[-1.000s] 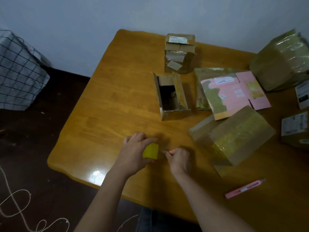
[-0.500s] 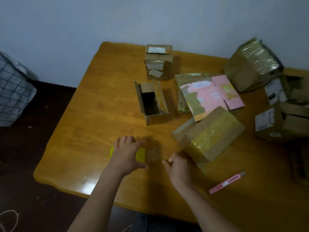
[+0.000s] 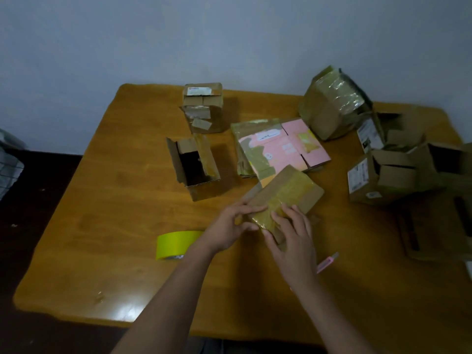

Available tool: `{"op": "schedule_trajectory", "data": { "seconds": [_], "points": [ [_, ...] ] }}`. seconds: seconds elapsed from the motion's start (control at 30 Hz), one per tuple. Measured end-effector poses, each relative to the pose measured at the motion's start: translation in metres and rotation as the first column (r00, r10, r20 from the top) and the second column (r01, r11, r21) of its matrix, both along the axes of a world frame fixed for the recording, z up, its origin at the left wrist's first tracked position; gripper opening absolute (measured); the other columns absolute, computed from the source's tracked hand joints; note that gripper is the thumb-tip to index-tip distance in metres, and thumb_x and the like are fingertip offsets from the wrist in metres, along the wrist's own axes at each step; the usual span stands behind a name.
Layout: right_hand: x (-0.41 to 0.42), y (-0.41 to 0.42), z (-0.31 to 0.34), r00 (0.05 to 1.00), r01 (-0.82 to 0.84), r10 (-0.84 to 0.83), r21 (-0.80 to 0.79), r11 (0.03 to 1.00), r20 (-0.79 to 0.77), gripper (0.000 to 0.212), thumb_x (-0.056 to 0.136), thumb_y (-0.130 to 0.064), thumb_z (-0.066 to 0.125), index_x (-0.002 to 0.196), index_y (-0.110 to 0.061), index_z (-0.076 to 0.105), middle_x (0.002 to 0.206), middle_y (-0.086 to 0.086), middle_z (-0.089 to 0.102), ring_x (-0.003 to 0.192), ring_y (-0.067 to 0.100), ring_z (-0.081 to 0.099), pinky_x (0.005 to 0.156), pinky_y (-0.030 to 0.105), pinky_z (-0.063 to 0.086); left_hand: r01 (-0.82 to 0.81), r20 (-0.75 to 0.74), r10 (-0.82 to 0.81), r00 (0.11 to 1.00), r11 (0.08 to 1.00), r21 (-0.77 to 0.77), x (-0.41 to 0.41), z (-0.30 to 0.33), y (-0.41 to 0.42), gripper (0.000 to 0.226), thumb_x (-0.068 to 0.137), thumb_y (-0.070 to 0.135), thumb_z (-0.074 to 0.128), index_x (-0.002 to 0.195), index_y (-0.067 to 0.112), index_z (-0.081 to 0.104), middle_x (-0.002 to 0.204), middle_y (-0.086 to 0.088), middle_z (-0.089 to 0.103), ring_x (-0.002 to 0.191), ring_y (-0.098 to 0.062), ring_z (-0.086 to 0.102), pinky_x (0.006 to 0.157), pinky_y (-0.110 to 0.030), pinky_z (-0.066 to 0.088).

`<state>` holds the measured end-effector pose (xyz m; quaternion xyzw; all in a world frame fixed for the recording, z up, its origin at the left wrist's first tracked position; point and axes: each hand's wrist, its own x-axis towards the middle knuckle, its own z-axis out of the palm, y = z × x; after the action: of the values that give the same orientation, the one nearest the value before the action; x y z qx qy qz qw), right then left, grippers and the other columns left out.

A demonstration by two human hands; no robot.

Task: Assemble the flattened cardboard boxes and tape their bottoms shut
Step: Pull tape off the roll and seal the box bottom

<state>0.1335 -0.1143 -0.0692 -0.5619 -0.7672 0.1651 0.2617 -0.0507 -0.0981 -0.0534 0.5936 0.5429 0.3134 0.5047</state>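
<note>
A flattened brown cardboard box [image 3: 293, 192], partly covered in old yellowish tape, lies near the middle of the wooden table [image 3: 122, 200]. My left hand [image 3: 229, 227] grips its near left corner with curled fingers. My right hand [image 3: 293, 236] holds its near end, fingers laid over the top and thumb underneath. A yellow tape roll [image 3: 176, 244] lies on its side on the table to the left of my left wrist, with no hand on it. A pink cutter [image 3: 328, 263] shows just right of my right wrist.
An open narrow box [image 3: 194, 167] stands left of centre, a taped box [image 3: 203, 107] behind it. A flat pink-and-brown box [image 3: 283, 149] lies behind the held one. A tape-wrapped box [image 3: 332, 103] and several open boxes [image 3: 383, 177] crowd the right side.
Both hands left the yellow tape roll, which now lies alone on the table, and moved right onto the flattened box. The camera view has shifted to the right.
</note>
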Motion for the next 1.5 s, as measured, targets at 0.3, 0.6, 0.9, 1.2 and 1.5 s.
{"op": "schedule_trajectory", "data": {
  "seconds": [0.3,0.6,0.9,1.2,1.5],
  "points": [
    [-0.005,0.001,-0.017,1.0,0.001,-0.004,0.125,0.992,0.019,0.043,0.085,-0.033,0.064,0.121,-0.009,0.063,0.134,0.011,0.056,0.132,0.028,0.038,0.102,0.04,0.045,-0.167,0.09,0.167,0.982,0.986,-0.003,0.002,-0.012,0.006,0.044,0.069,0.02,0.077,0.105,0.044,0.072,0.125,-0.01,0.066,0.125,-0.024,0.056,0.102,-0.052,0.047],
    [-0.015,0.0,-0.014,0.976,0.05,-0.058,0.042,0.998,0.211,0.061,0.069,-0.031,0.084,0.12,-0.01,0.056,0.136,0.011,0.048,0.134,0.03,0.034,0.101,0.046,0.048,-0.207,-0.131,0.219,0.967,0.973,0.101,0.008,-0.01,-0.001,0.069,0.068,0.005,0.084,0.113,0.054,0.064,0.124,0.003,0.064,0.119,-0.013,0.058,0.098,-0.042,0.051],
    [0.028,0.048,0.028,0.971,0.177,-0.186,-0.071,0.982,-0.153,0.061,0.089,-0.05,0.051,0.14,-0.016,0.044,0.152,0.003,0.031,0.136,0.014,0.025,0.099,0.03,0.036,-0.655,-0.363,0.576,0.732,0.742,-0.144,0.034,0.017,-0.014,0.025,0.093,0.023,0.064,0.112,0.006,0.066,0.093,-0.004,0.068,0.082,-0.024,0.067,0.073,-0.043,0.058],
    [0.031,0.062,0.032,0.924,0.238,-0.36,-0.541,0.807,-0.131,0.109,0.065,-0.058,0.08,0.15,-0.018,0.025,0.137,0.002,0.026,0.127,0.021,0.037,0.096,0.031,0.045,-0.646,-0.146,0.63,0.763,0.736,-0.203,0.066,0.047,0.002,0.052,0.093,0.033,0.062,0.139,0.013,0.049,0.119,0.006,0.058,0.113,-0.02,0.057,0.086,-0.028,0.048],
    [0.046,0.059,0.023,0.834,0.17,-0.421,-0.56,0.811,-0.357,0.035,0.09,-0.043,0.061,0.116,-0.019,0.063,0.107,-0.009,0.051,0.102,0.015,0.056,0.082,0.028,0.052,-0.661,-0.067,0.674,0.736,0.694,-0.286,0.05,0.03,0.005,0.064,0.088,0.008,0.068,0.145,0.022,0.042,0.121,-0.002,0.06,0.114,-0.022,0.058,0.095,-0.045,0.053]
  ]
}}
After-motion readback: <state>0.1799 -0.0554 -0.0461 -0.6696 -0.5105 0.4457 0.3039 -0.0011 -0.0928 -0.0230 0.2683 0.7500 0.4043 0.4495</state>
